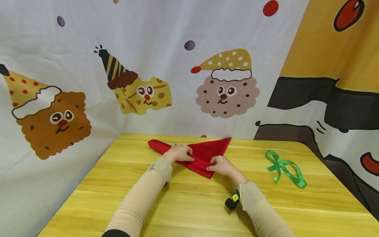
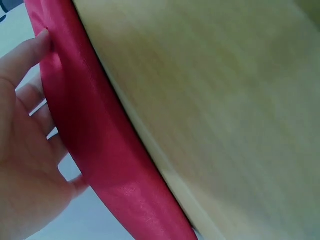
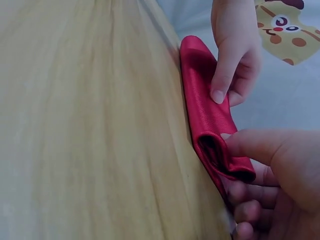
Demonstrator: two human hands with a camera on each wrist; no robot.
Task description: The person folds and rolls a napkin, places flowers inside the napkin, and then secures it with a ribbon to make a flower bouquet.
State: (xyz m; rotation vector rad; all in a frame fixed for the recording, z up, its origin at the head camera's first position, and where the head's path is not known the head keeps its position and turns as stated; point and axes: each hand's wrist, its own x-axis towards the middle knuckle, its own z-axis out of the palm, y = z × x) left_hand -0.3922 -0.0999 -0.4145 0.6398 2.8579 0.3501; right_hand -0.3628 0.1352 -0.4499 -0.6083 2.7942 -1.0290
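A shiny red cloth [image 1: 208,149] lies on the table, its near edge folded over into a flat band with a rounded end at the far left. Behind the band, a flat part tapers to a pointed corner at the back right. My left hand [image 1: 179,153] holds the middle of the band, thumb on the near side and fingers behind, as the left wrist view shows on the red band [image 2: 95,115]. At the band's right end my right hand [image 1: 220,164] pinches the cloth. The right wrist view shows that end's layers [image 3: 215,150] looped open beside the thumb.
A green ribbon [image 1: 284,166] lies loosely looped on the right side of the wooden table [image 1: 189,204]. Behind the table hangs a white curtain [image 1: 177,59] printed with cartoon biscuits and cheese. A small black device [image 1: 232,201] sits at my right wrist.
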